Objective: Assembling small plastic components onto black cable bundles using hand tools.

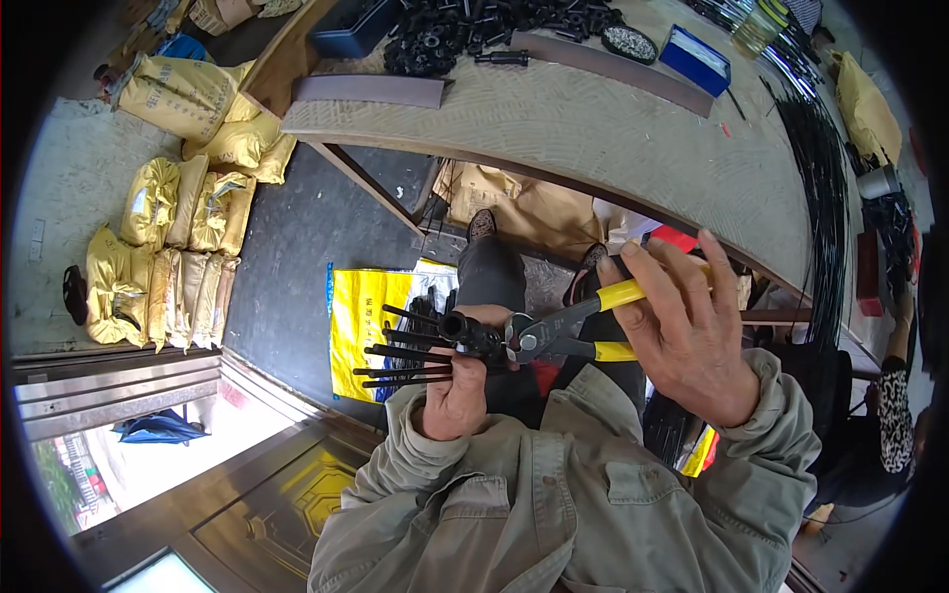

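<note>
One pair of yellow-handled pliers, grips spread apart, held loosely in the right hand, fingers long and splayed. One black fitting, grasped in the curled left hand, above the lap and on the near side of the tabletop. Several thin black rods, projecting leftward from the same hand; attachment unclear. Pliers' head just beside the fitting; contact not discernible. Handling advice: hold the fitting steady, set the jaws square, tuck left fingertips clear, squeeze evenly.
</note>
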{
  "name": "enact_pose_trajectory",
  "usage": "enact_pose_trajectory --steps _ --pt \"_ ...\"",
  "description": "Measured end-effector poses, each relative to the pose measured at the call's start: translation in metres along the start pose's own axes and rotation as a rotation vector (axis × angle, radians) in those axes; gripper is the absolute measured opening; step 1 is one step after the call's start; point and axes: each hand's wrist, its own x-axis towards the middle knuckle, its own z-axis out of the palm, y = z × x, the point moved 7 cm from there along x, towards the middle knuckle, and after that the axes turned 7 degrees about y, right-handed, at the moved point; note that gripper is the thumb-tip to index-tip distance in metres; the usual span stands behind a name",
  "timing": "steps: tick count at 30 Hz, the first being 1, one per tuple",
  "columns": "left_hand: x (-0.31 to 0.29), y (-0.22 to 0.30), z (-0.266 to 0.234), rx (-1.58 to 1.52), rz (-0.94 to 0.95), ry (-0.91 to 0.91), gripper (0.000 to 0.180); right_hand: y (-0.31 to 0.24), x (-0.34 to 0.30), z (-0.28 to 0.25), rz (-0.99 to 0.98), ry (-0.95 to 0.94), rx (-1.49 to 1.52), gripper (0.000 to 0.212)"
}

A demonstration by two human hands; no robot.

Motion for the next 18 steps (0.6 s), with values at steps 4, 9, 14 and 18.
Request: enact_pose_trajectory --steps 4,9,14,18 --pt "-0.001 0.000 0.001 0.021 -0.029 0.051 0.055 0.002 0.005 -0.008 -0.030 -0.007 -0.001 0.032" --pt "-0.005 0.009 0.003 0.231 0.013 0.003 0.060 0.000 0.013 -0.015 -0.226 -0.076 -0.023 0.024" --pt "-0.005 -0.001 -0.001 0.326 -0.033 0.006 0.078 -0.007 -0.006 0.017 -0.134 -0.171 0.280 0.020" --pt "-0.003 -0.007 -0.008 0.146 -0.088 0.018 0.077 -0.004 -0.004 0.022 0.006 -0.075 0.465 0.017"
